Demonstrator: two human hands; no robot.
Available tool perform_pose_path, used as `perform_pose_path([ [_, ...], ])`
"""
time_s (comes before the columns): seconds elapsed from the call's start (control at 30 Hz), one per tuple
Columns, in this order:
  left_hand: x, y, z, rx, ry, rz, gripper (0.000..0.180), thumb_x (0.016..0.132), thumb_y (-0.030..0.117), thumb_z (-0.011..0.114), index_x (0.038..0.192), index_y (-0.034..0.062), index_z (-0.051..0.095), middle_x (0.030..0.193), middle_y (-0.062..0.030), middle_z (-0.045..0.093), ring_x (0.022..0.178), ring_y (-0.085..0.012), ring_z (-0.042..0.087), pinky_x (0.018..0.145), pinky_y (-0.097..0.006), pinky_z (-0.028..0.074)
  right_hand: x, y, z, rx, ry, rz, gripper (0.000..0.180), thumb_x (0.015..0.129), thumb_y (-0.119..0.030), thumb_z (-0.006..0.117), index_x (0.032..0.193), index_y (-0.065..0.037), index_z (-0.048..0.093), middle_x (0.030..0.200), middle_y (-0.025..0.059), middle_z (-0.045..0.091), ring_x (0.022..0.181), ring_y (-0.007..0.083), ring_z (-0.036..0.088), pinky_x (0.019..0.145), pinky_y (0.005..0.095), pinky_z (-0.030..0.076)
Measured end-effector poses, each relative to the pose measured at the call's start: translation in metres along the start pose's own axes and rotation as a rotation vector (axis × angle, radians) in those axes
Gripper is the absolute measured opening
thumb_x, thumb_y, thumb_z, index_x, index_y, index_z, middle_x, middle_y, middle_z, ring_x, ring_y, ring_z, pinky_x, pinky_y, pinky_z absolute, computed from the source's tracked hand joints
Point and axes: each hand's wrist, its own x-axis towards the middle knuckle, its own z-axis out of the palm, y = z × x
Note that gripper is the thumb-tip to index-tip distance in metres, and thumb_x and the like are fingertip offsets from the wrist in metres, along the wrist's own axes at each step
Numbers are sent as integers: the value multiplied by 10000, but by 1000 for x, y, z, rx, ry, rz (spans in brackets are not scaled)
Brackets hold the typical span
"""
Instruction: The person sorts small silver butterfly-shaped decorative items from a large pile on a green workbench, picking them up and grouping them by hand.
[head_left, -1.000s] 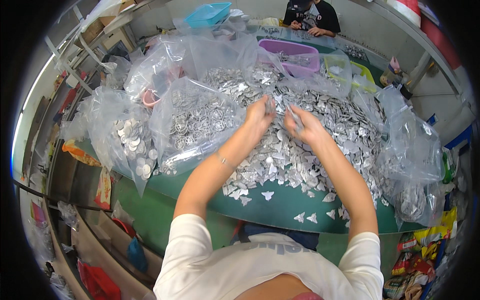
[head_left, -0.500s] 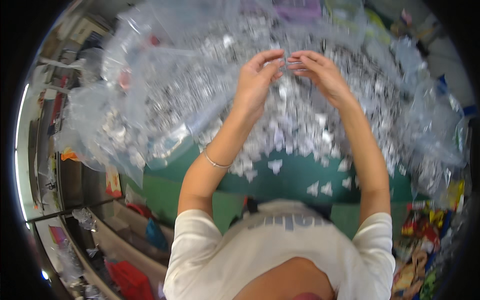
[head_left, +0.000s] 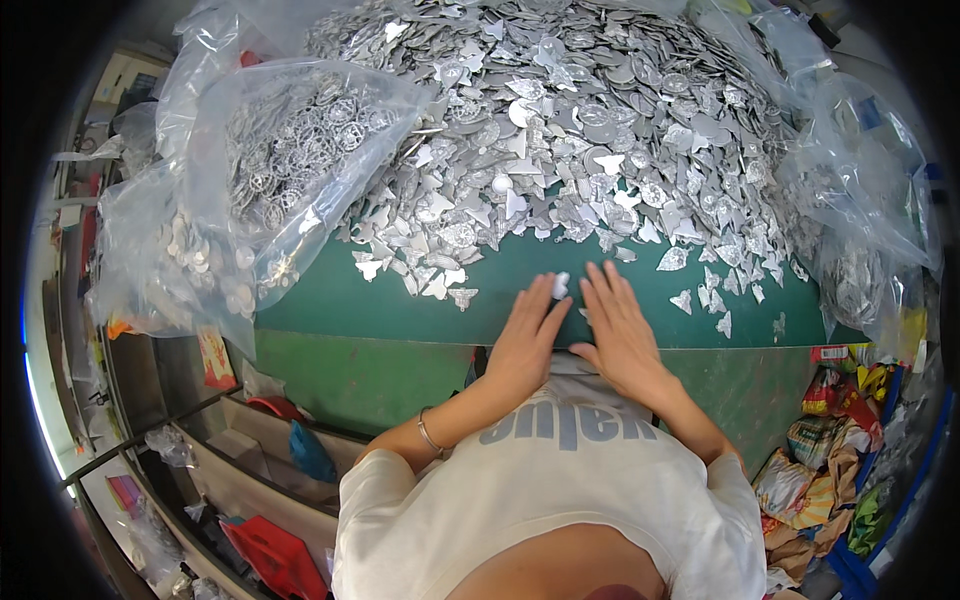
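My left hand [head_left: 525, 345] lies flat at the front edge of a green table [head_left: 380, 315], its fingers stretched out. Beside it, my right hand [head_left: 622, 345] rests palm down with straight fingers, slightly spread. Between the fingertips sits a small silver metal piece [head_left: 561, 285], next to my left index finger. Neither hand grips anything that I can see; what lies under the palms is hidden. Beyond them spreads a large heap of flat silver metal pieces [head_left: 600, 125], some shaped like butterflies or leaves, others round.
A clear plastic bag [head_left: 385, 165] of round openwork silver pieces lies on the left, with another bag [head_left: 150, 260] beside it. More plastic bags [head_left: 870, 190] line the right. Drawers [head_left: 260, 450] stand at lower left, and colourful packets [head_left: 810, 480] at lower right.
Both hands have come down from above the heap, toward my body, onto the table's front edge. Their curled fingers have straightened. The view has shifted, and the heap shows sharper.
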Motion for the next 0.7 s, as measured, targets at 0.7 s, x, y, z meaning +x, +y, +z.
perform_pose_path([
  [0.7,28,19,9,137,-101,264,435,781,-27,595,1209,10,535,1360,-144,456,1278,-375,397,1050,-555,275,-7,33,-15,-203,479,-2,335,799,-65,619,1129,-18,583,1238,86,547,1184,309,466,968,475,347],
])
